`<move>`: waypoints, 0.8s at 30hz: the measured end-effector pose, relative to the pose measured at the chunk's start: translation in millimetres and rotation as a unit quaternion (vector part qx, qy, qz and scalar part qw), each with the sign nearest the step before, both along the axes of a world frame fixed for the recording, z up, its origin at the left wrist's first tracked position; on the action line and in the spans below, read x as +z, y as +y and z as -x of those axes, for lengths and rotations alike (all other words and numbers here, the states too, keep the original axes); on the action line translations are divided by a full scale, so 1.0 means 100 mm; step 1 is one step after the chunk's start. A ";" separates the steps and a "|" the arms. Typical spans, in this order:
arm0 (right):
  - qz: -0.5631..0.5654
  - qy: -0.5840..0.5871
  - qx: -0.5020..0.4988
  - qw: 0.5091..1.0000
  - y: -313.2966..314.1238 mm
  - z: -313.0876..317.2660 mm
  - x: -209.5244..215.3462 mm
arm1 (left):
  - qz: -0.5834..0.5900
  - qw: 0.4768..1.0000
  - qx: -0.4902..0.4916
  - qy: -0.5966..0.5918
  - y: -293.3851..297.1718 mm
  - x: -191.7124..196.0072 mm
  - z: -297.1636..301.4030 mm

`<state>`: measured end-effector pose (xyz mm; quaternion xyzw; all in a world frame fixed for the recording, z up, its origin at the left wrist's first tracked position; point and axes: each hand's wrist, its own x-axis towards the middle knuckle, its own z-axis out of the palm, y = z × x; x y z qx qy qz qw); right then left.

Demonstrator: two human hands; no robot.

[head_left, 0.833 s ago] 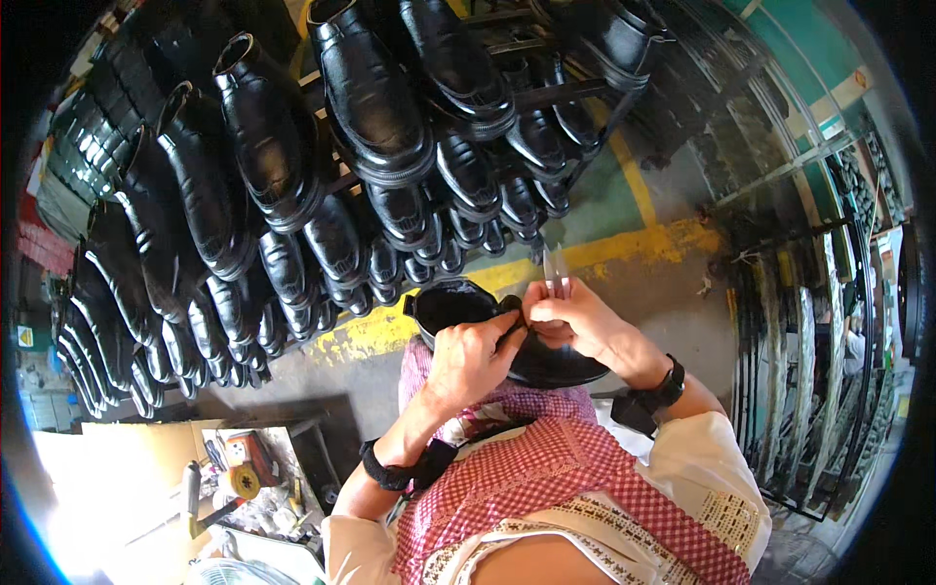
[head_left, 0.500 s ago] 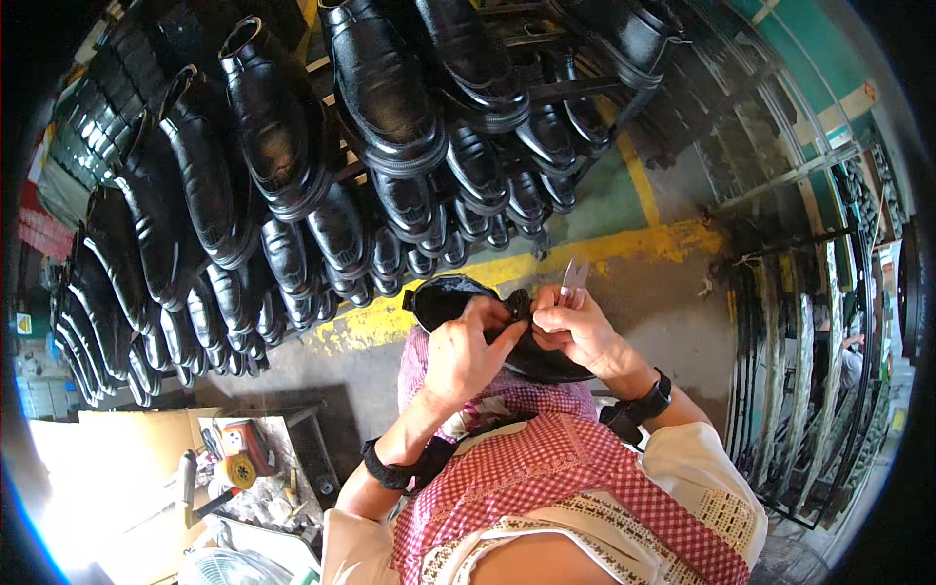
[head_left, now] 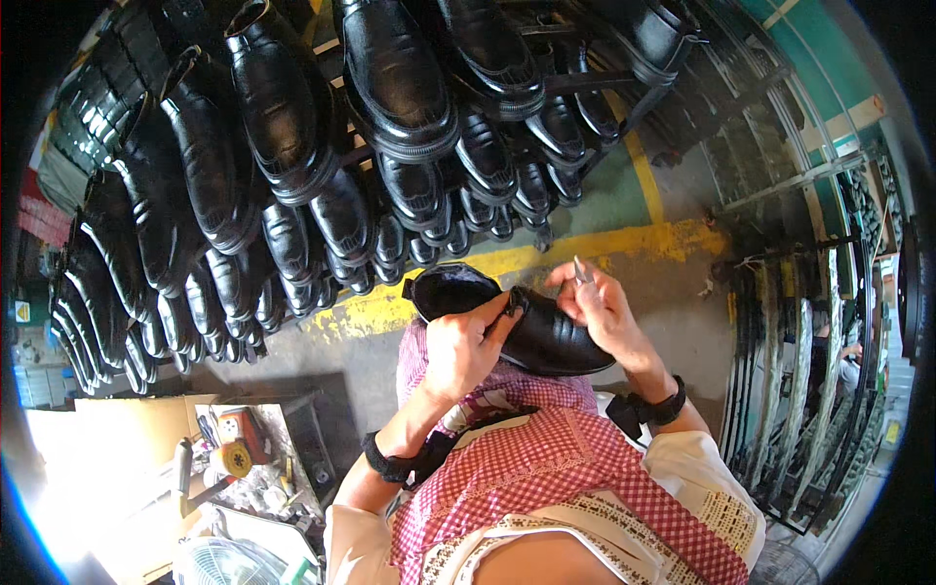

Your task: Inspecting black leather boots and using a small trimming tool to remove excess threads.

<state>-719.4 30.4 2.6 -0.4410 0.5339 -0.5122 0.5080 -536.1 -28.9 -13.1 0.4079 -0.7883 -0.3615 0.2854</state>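
Landmark = the glossy black leather dress shoe (head_left: 531, 327) held at chest height in the middle of the view, opening turned up-left, toe pointing lower right.

Far left of it, lower corner: a cluttered workbench (head_left: 117, 448) w/ a yellow-and-orange tool (head_left: 232, 450) and a dark-handled tool (head_left: 183, 468) lying on it; below that, part of a white fan guard (head_left: 219, 565).

Up-left and above the shoe: a tall metal rack (head_left: 595, 83) loaded w/ rows of similar shiny black shoes (head_left: 292, 146), soles facing out, several tiers deep.

Left hand (head_left: 466, 346) sits on the shoe's near side, fingers curled shut around the upper by the opening, thumb on the throat area; a black band (head_left: 385, 466) is on that wrist. The shoe rests over a red-and-white checked cloth (head_left: 546, 458) draped over the person's front.

Right of the shoe's throat: right hand (head_left: 604, 312), fingers pinched closed on a small thin silvery tool (head_left: 582, 270) that sticks up from the fingertips; exact type too small to tell. Palm side touches the shoe's far edge. Black wrist strap (head_left: 651, 409) on that arm.

Beyond the shoe on the floor: a worn yellow painted line (head_left: 624, 244) across grey concrete. Far right of the shoe: dark metal racks (head_left: 809, 370), upright bars, contents unclear.
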 end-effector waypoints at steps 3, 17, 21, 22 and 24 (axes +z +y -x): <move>0.035 0.167 -0.010 0.985 -0.02 0.13 0.09 | -0.013 1.000 0.000 0.007 -0.01 0.00 -0.01; 0.192 0.422 0.104 0.880 -0.16 0.17 0.17 | -0.024 0.999 -0.031 0.016 0.00 0.01 -0.04; 0.179 0.405 0.116 0.889 -0.18 0.13 0.16 | -0.012 0.999 -0.036 0.026 0.00 -0.01 -0.04; 0.180 0.404 0.117 0.889 -0.19 0.12 0.16 | -0.011 0.999 -0.037 0.027 0.00 0.00 -0.04; 0.174 0.412 0.120 0.886 -0.19 0.11 0.17 | -0.016 0.999 -0.039 0.016 -0.01 0.01 -0.04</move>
